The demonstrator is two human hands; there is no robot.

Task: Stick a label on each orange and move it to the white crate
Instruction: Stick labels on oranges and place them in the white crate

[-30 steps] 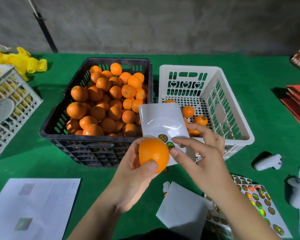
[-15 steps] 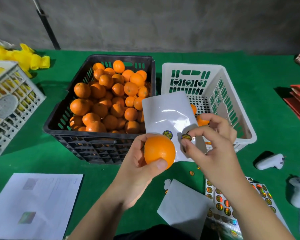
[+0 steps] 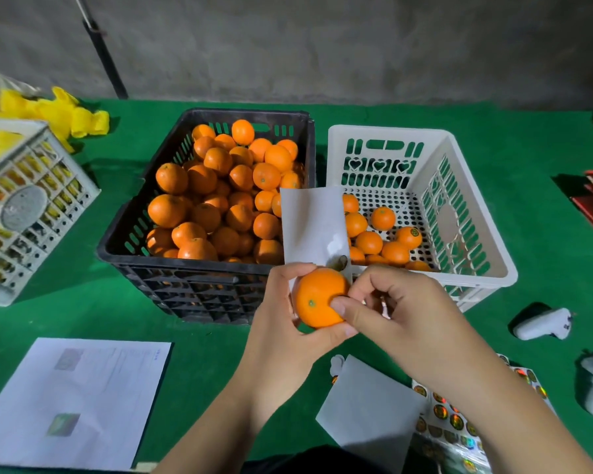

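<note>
My left hand (image 3: 281, 323) grips the orange (image 3: 319, 297) at lower centre, the white crate (image 3: 473, 213) up-right, right hand (image 3: 401, 316) pinching against its peel.

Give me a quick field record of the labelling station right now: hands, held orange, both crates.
left hand: grips the held orange
right hand: thumb pressing on the orange's right side
backing sheet: upright behind the orange; which hand holds it is unclear
black crate: heaped with oranges
white crate: a few oranges, one with a visible label
</note>
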